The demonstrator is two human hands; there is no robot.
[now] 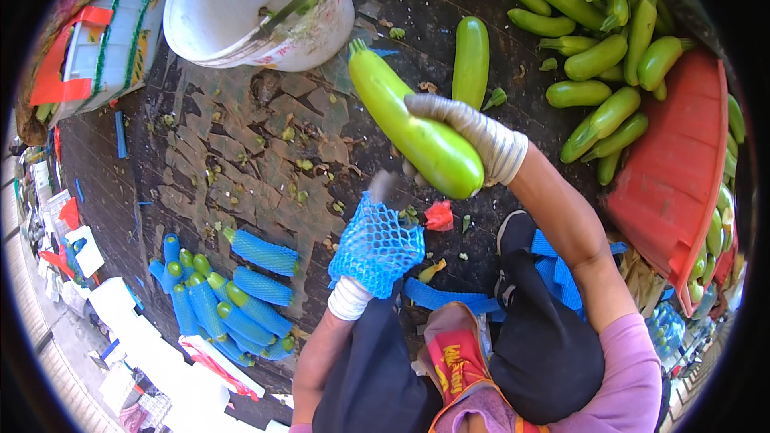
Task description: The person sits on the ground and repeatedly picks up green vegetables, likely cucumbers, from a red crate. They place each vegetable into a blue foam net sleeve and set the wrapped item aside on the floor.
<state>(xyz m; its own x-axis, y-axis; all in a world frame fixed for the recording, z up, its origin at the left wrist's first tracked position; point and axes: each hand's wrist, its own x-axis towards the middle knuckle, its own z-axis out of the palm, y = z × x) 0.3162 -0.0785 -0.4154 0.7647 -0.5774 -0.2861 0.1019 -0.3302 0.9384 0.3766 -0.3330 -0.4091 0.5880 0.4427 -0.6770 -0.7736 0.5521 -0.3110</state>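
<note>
My right hand (475,129), in a striped work glove, grips a large green zucchini (415,123) near its thick end, with the stem pointing up and left. Just below and to the left is my left hand (382,222), gloved too, with a blue foam net sleeve (376,246) stretched around it; its fingertips are blurred and poke out of the top. A second zucchini (471,60) lies on the dark floor behind my right hand. Several zucchinis in blue foam nets (240,313) are piled at the lower left.
Loose zucchinis (595,60) are heaped at the upper right beside a tilted red plastic crate (674,174). A white bucket (258,6) with a blade-like tool across it stands at the upper left, near a taped white box (114,42). More blue nets (445,297) lie near my feet.
</note>
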